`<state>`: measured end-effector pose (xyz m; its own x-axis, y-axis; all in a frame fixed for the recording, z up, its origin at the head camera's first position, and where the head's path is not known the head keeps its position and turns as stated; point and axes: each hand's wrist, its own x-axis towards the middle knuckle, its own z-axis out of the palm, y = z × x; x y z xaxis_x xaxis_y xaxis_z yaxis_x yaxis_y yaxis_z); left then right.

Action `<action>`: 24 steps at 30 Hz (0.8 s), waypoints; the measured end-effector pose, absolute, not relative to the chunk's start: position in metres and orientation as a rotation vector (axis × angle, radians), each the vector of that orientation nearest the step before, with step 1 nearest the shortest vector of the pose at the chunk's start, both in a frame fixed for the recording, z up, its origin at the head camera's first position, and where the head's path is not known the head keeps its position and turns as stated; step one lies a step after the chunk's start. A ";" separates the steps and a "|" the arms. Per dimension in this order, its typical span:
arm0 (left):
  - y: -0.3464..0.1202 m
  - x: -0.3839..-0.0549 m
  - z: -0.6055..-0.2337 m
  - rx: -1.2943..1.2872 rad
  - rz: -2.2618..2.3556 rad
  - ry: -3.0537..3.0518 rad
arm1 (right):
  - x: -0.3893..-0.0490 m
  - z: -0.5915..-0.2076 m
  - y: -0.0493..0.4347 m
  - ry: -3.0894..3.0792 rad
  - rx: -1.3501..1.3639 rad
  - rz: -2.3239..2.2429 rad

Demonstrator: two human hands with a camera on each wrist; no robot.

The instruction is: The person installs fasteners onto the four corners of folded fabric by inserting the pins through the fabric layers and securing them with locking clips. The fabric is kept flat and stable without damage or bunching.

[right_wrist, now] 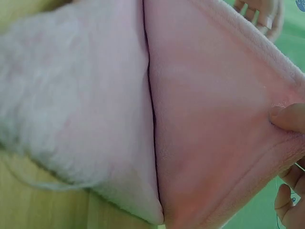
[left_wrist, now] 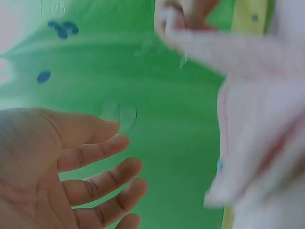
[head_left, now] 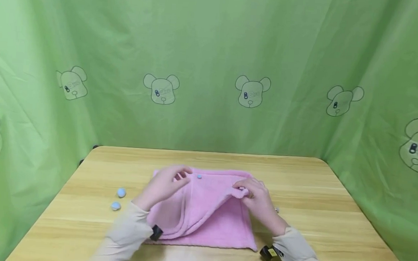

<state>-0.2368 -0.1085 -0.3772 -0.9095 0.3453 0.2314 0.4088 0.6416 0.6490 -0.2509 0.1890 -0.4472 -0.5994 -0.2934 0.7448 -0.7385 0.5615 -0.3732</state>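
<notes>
A folded pink fleece cloth (head_left: 217,227) with hemmed edges lies on the table, its layers partly spread apart. My right hand (head_left: 258,199) pinches the upper layer at its right side and lifts it, so the lower layer shows beneath; in the right wrist view the thumb (right_wrist: 288,118) presses on the raised cloth (right_wrist: 214,105). Over the cloth's left part is my left hand (head_left: 166,183), holding nothing, fingers apart and slightly bent. The left wrist view shows its palm and fingers (left_wrist: 102,186) beside the cloth. A small blue dot (head_left: 199,176) shows near the cloth's far edge.
Two light blue balls, a farther one (head_left: 121,192) and a nearer one (head_left: 116,206), lie left of the cloth on the wooden table (head_left: 318,217). A small shiny object (head_left: 276,210) shows beside my right wrist. Green curtains (head_left: 211,35) with bear-head prints surround the table.
</notes>
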 end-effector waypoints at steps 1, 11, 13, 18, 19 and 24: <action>-0.119 -0.238 -0.378 -0.607 -1.103 -2.769 | -0.251 -0.448 0.189 -2.159 0.833 0.913; -0.221 -0.252 -0.397 -0.304 -1.002 -2.872 | -0.253 -0.450 0.191 -2.145 0.923 0.975; -0.235 -0.254 -0.402 -0.251 -1.010 -2.926 | -0.253 -0.449 0.192 -2.144 0.927 0.968; -0.257 -0.254 -0.413 -0.181 -1.053 -3.039 | -0.253 -0.450 0.193 -2.134 0.933 0.966; -0.260 -0.254 -0.415 -0.162 -1.060 -3.058 | -0.253 -0.451 0.193 -2.133 0.936 0.966; -0.269 -0.254 -0.428 -0.058 -1.060 -3.156 | -0.255 -0.451 0.195 -2.126 0.956 0.956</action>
<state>-0.2543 -0.2688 -0.4280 -0.9818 0.0922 -0.1662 -0.0268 0.7986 0.6013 -0.2548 0.1950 -0.4510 -0.5515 -0.3590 0.7530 -0.8015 0.4782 -0.3591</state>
